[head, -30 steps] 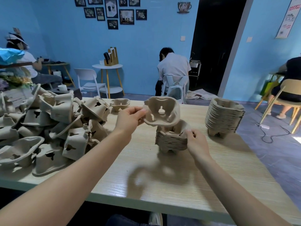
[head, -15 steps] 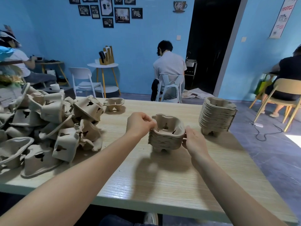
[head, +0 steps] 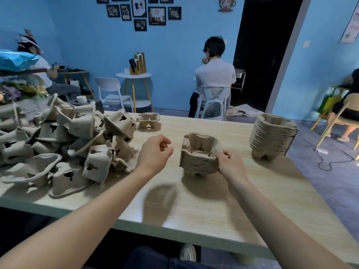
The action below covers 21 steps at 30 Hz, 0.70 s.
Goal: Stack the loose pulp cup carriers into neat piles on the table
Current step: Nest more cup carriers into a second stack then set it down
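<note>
A short stack of pulp cup carriers [head: 198,158] stands in the middle of the wooden table [head: 223,206]. My right hand [head: 229,164] pinches the stack's right rim. My left hand [head: 155,152] hovers just left of the stack, fingers loosely curled with nothing in them. A big jumbled heap of loose carriers [head: 58,144] covers the table's left side. One single carrier [head: 148,119] sits upright behind the heap. A taller finished pile [head: 273,135] stands at the far right of the table.
A seated person [head: 214,78] faces away on a white chair beyond the table's far edge. A white chair [head: 112,92] and a round side table [head: 134,76] stand by the blue wall. Other people sit at far left and far right. A cable [head: 330,162] lies on the floor.
My left hand carried a carrier down onto the short stack, let it go and drew back to the left. My right hand stayed on the stack's right side.
</note>
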Each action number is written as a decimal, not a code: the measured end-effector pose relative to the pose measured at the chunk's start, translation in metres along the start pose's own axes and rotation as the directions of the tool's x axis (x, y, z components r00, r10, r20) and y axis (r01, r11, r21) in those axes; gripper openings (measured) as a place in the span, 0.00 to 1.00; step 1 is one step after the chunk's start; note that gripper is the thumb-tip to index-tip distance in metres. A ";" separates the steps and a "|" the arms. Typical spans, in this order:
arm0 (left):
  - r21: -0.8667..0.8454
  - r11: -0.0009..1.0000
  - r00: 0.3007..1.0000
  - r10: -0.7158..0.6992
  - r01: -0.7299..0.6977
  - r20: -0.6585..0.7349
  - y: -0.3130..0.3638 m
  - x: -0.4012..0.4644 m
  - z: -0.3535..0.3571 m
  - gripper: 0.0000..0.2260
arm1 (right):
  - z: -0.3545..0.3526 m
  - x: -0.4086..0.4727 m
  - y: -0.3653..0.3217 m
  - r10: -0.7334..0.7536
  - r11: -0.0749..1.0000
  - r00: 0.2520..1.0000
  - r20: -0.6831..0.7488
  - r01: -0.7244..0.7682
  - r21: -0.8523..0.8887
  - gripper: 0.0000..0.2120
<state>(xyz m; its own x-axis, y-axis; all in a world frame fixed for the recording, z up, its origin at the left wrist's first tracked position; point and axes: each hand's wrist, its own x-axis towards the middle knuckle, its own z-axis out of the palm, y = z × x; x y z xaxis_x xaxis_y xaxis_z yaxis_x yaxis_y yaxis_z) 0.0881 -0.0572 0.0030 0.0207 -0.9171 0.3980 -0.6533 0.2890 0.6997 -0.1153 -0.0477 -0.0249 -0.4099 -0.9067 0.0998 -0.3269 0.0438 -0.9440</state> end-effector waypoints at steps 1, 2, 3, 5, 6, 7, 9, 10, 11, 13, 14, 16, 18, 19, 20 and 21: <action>0.028 1.000 1.000 0.012 -0.011 -0.013 -0.004 -0.002 -0.006 0.06 | 0.004 -0.002 -0.001 -0.006 1.000 1.000 0.006 0.006 0.001 0.13; 0.057 0.998 0.999 0.026 -0.025 -0.027 -0.008 -0.005 -0.013 0.06 | 0.008 -0.004 -0.003 -0.009 1.000 1.000 0.012 0.009 0.003 0.13; 0.086 0.996 0.998 0.042 -0.038 -0.040 -0.012 -0.009 -0.020 0.07 | 0.012 -0.006 -0.004 -0.012 1.000 1.000 0.018 0.012 0.005 0.13; 0.149 0.987 0.996 0.065 -0.055 -0.064 -0.020 -0.015 -0.033 0.09 | 0.020 -0.010 -0.007 -0.020 1.000 0.999 0.035 0.020 0.006 0.13; 0.186 0.981 0.994 0.073 -0.057 -0.080 -0.023 -0.018 -0.039 0.10 | 0.024 -0.012 -0.009 -0.022 1.000 0.999 0.041 0.021 0.007 0.13; 0.228 0.972 0.992 0.080 -0.055 -0.102 -0.026 -0.021 -0.045 0.11 | 0.027 -0.014 -0.011 -0.024 1.000 0.999 0.044 0.024 0.007 0.13; 0.306 0.951 0.982 0.094 -0.040 -0.164 -0.033 -0.027 -0.057 0.13 | 0.035 -0.017 -0.014 -0.027 1.000 0.999 0.045 0.026 0.007 0.14; 0.341 0.940 0.976 0.095 -0.023 -0.194 -0.035 -0.029 -0.063 0.15 | 0.039 -0.019 -0.015 -0.026 1.000 0.999 0.046 0.026 0.007 0.15; 0.379 0.926 0.972 0.086 0.003 -0.218 -0.038 -0.031 -0.068 0.16 | 0.042 -0.020 -0.017 -0.025 1.000 0.999 0.048 0.024 0.004 0.15; 0.446 0.892 0.970 0.036 0.078 -0.241 -0.045 -0.034 -0.078 0.18 | 0.047 -0.022 -0.018 -0.024 1.000 0.998 0.051 0.025 -0.007 0.15; 0.469 0.876 0.970 0.001 0.117 -0.244 -0.049 -0.035 -0.082 0.19 | 0.049 -0.022 -0.018 -0.023 1.000 0.998 0.053 0.024 -0.011 0.15; 0.487 0.856 0.968 -0.060 0.176 -0.244 -0.057 -0.037 -0.089 0.19 | 0.050 -0.023 -0.020 -0.018 1.000 0.999 0.051 0.019 -0.015 0.15; 0.473 0.859 0.967 -0.090 0.196 -0.237 -0.064 -0.037 -0.094 0.18 | 0.049 -0.024 -0.021 -0.015 1.000 0.999 0.047 0.016 -0.018 0.15; 0.470 0.861 0.969 -0.091 0.193 -0.232 -0.065 -0.037 -0.096 0.16 | 0.049 -0.023 -0.021 -0.012 1.000 0.999 0.049 0.012 -0.019 0.15; 0.469 0.863 0.970 -0.086 0.185 -0.226 -0.066 -0.036 -0.098 0.14 | 0.049 -0.024 -0.022 -0.007 1.000 0.999 0.052 0.008 -0.015 0.15; 0.468 0.866 0.972 -0.081 0.178 -0.220 -0.065 -0.035 -0.099 0.12 | 0.049 -0.024 -0.022 -0.001 1.000 0.998 0.056 0.002 -0.009 0.15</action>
<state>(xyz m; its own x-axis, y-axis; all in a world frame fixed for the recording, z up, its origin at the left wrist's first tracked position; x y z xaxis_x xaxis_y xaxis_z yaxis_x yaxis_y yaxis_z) 0.2047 -0.0166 0.0026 0.2397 -0.8547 0.4604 -0.9158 -0.0417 0.3995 -0.0572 -0.0477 -0.0220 -0.3613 -0.9287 0.0833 -0.3354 0.0461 -0.9410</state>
